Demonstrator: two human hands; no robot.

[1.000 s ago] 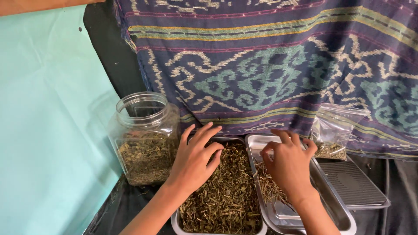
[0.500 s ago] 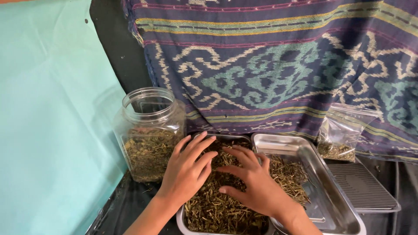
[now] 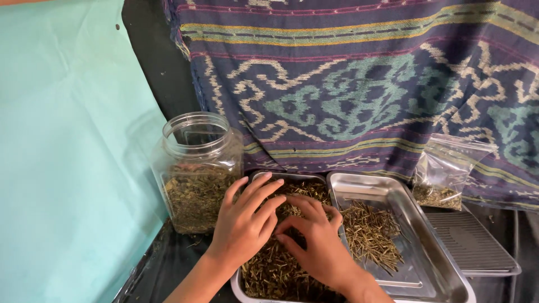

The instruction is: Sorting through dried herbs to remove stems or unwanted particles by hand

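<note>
Head view. Both hands rest palm-down on a heap of dried, stick-like herb stems point(image 3: 269, 269) that fills the left steel tray point(image 3: 238, 280). The left hand point(image 3: 244, 224) lies flat with its fingers spread and extended toward the far rim. The right hand point(image 3: 314, 241) lies beside it, touching it at the fingertips, fingers curved loosely over the stems; neither hand visibly pinches anything, though the undersides of the fingers are hidden. A second steel tray point(image 3: 426, 264), just beside the first, holds a thinner scatter of sorted stems point(image 3: 373, 235). A clear plastic jar point(image 3: 196, 174), lidless and partly filled with dried herb, stands just left of the left hand. A small clear bag point(image 3: 446, 179) of herb leans against the patterned woven cloth point(image 3: 359, 90) behind; a ridged grey tray point(image 3: 471, 241) lies at right.

Risk, as judged: the heap stands high at the near rim, so a sweeping push could spill stems onto the dark tabletop, and the left hand could nudge the open jar.
</note>
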